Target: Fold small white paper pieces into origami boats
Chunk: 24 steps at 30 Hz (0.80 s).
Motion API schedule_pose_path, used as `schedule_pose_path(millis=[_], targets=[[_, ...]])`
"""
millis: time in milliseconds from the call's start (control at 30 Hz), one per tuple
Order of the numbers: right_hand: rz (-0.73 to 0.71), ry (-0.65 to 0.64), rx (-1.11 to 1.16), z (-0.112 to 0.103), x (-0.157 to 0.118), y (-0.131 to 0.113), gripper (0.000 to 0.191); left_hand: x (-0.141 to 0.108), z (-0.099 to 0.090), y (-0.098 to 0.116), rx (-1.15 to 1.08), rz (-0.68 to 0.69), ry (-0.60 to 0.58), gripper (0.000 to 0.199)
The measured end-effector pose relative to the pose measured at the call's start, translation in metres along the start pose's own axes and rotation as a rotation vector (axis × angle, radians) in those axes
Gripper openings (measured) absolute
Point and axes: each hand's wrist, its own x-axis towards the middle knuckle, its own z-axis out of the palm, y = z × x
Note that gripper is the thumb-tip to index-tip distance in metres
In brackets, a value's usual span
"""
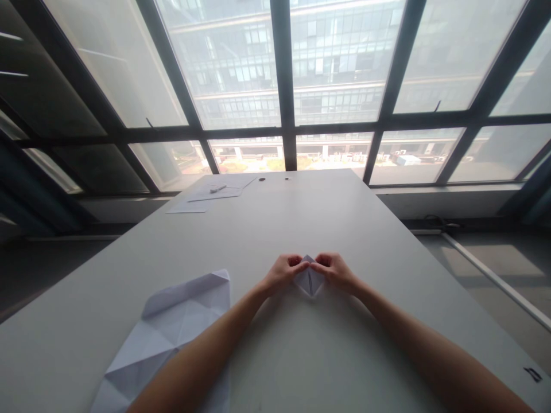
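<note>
A small piece of folded white paper (310, 282), diamond-shaped with a slit down its middle, is held between both hands over the table. My left hand (286, 272) pinches its left side, thumb on top near the upper point. On the other side, my right hand (334, 268) grips it the same way, its thumb almost meeting the left one. The fingers behind the paper are partly hidden. Under and beside my left forearm lies a large creased sheet of white paper (172, 327), with some of its edges folded up.
The white table (327, 218) reaches toward tall windows. At its far left lie flat white sheets (198, 198) with a small white object (217, 189) on top. A dark round hole (262, 179) sits near the far edge, and a small black mark (532, 375) at the right edge.
</note>
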Motion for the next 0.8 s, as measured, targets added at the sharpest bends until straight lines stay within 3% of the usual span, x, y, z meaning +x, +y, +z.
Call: schedule_pose_path(millis=[800], targets=[[0.018,-0.011,0.081,-0.0029,-0.0036,-0.0086,0.040,-0.0008,0.0025,-0.0009,-0.011,-0.005,-0.012,0.047]])
